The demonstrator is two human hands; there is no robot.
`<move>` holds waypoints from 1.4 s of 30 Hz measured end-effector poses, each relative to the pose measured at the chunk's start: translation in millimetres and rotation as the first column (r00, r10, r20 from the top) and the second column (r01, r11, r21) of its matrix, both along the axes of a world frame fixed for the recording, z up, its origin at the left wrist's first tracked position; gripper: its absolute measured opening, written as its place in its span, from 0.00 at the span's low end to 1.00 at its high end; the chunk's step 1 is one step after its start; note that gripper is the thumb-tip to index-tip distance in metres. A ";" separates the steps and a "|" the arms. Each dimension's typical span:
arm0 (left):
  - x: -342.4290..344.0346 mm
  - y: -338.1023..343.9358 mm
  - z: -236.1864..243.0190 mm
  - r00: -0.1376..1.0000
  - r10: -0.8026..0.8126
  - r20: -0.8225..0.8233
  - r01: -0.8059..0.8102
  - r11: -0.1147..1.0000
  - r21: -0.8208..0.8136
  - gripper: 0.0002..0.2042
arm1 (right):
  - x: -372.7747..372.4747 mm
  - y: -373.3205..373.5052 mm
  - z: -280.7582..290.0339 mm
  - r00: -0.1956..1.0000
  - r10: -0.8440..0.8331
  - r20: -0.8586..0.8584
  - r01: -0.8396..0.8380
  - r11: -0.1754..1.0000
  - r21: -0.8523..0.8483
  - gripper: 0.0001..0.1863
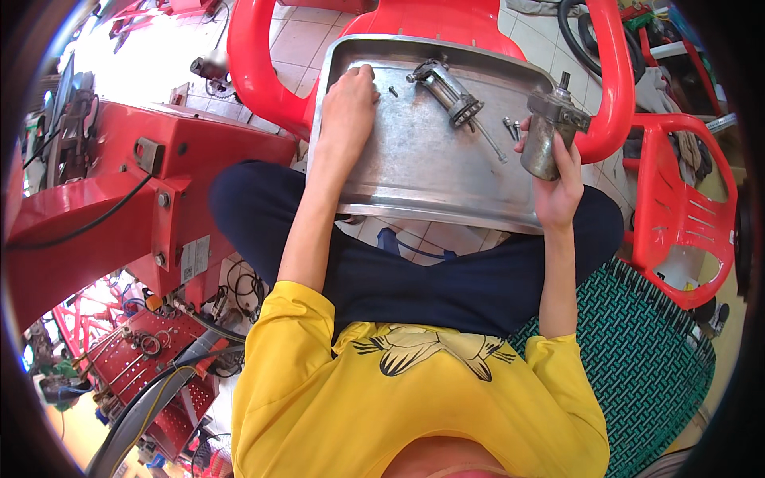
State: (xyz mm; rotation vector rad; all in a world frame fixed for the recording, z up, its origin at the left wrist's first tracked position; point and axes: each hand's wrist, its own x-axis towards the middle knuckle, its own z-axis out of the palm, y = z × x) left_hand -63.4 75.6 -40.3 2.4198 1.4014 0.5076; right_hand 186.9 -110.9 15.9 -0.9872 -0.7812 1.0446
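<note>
1. Here's the metal tray (430, 179), scuffed and grey, lying over a red plastic chair (430, 17), its near side by the person's dark trousers.
2. Out around it: pale tiled floor (303, 44), a bulky red machine (203, 151) to the left, a second red chair (692, 203) to the right, and a green-and-black woven seat (641, 358) below that.
3. Right hand (560, 177) has the metal cylinder (542, 151) gripped, fitting end up, at the tray's right side.
4. Left hand (351, 99) is curled down at the tray's upper left, near a small screw (393, 92); fingertips hidden, so I can't tell if it's gripping anything.
5. Mid-tray, a rodded metal assembly (450, 94) lies slantwise; loose bolts (510, 126) sit partly behind the right hand.
6. Glare swallows the upper-left background; the rim cuts off the machine.
</note>
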 end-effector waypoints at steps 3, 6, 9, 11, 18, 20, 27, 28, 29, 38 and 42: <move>2.5 1.7 4.6 0.997 -0.054 0.048 0.057 0.996 -0.065 0.17 | 2.5 2.4 -1.8 0.999 -0.018 -0.034 0.018 1.000 0.001 0.24; 10.9 -3.1 -1.4 0.994 -0.091 -0.058 0.090 0.996 -0.010 0.17 | 8.9 0.3 -8.3 0.989 -0.065 -0.130 0.065 0.998 -0.007 0.21; 14.0 4.6 -22.4 0.981 -0.189 0.051 0.188 0.982 0.016 0.15 | 22.2 -0.9 -18.0 0.962 -0.148 -0.231 0.140 0.989 -0.054 0.22; 25.4 6.9 -23.1 0.968 -0.240 0.079 0.231 0.967 0.110 0.12 | 26.1 -1.7 -17.6 0.955 -0.174 -0.241 0.167 0.985 -0.050 0.23; 26.2 6.7 -23.8 0.977 -0.184 0.103 0.184 0.983 0.011 0.13 | 15.6 4.5 -10.6 0.951 -0.156 -0.266 0.142 0.987 -0.073 0.24; 31.1 9.9 -29.0 0.971 -0.214 0.105 0.207 0.976 0.074 0.13 | 13.2 6.4 -10.6 0.947 -0.210 -0.241 0.188 0.976 -0.113 0.23; 14.3 1.8 -11.4 0.981 -0.164 0.100 0.171 0.983 -0.066 0.15 | 3.4 9.8 -8.8 0.981 -0.134 -0.138 0.117 0.985 -0.124 0.19; 13.7 4.0 -13.7 0.975 -0.190 0.113 0.199 0.977 -0.071 0.14 | -2.4 9.6 -3.8 0.980 -0.162 -0.111 0.145 0.979 -0.144 0.19; 15.1 5.5 -15.0 0.973 -0.201 0.112 0.212 0.973 -0.092 0.12 | -5.0 11.7 0.4 0.979 -0.178 -0.095 0.162 0.974 -0.159 0.19; 20.2 4.0 0.2 0.974 -0.222 0.053 0.228 0.962 -0.151 0.12 | -1.0 5.2 -5.1 0.985 -0.170 -0.042 0.163 0.978 -0.134 0.21; 19.3 -3.1 -15.5 0.981 -0.196 -0.006 0.196 0.980 -0.039 0.08 | 6.0 -0.5 -17.1 0.974 -0.214 -0.071 0.201 0.967 -0.157 0.19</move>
